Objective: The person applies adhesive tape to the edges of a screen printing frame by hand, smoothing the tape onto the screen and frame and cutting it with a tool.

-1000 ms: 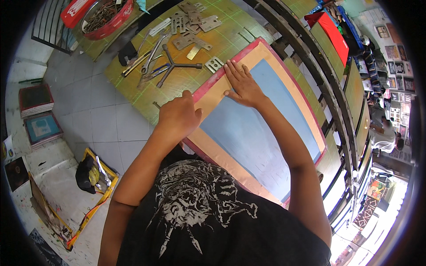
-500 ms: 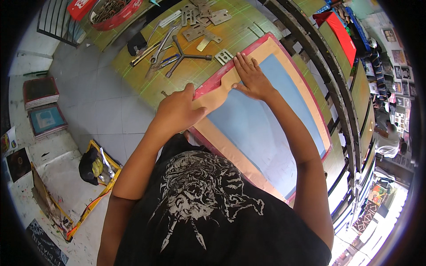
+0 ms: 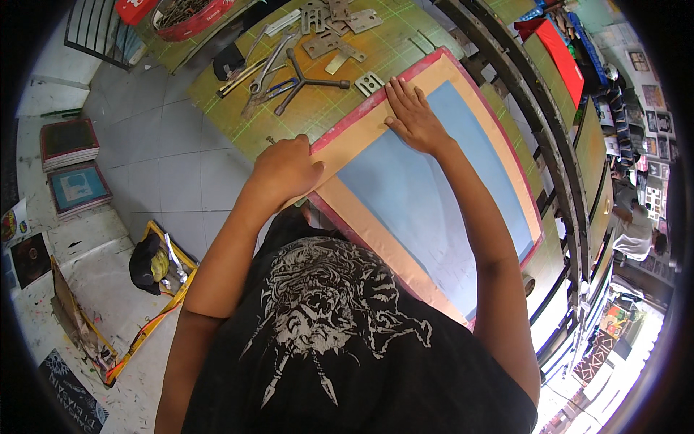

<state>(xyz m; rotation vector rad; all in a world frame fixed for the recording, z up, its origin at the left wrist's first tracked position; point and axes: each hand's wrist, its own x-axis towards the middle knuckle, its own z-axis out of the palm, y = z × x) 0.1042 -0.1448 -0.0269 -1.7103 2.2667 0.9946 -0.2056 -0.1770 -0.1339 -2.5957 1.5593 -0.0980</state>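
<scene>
Left hand (image 3: 286, 170) curls at the brown tape (image 3: 352, 139), its grip hidden; right hand (image 3: 416, 123) presses flat, fingers together. Uneven tension between the 2 could crease the tape.

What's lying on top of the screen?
On the screen: tan tape along the visible edges, the right hand flat on it, the left hand closed at its left end. What the tape and hands cover can't be seen.

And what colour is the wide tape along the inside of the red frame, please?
The tape is light orange-brown; it shows best in the head view.
</scene>
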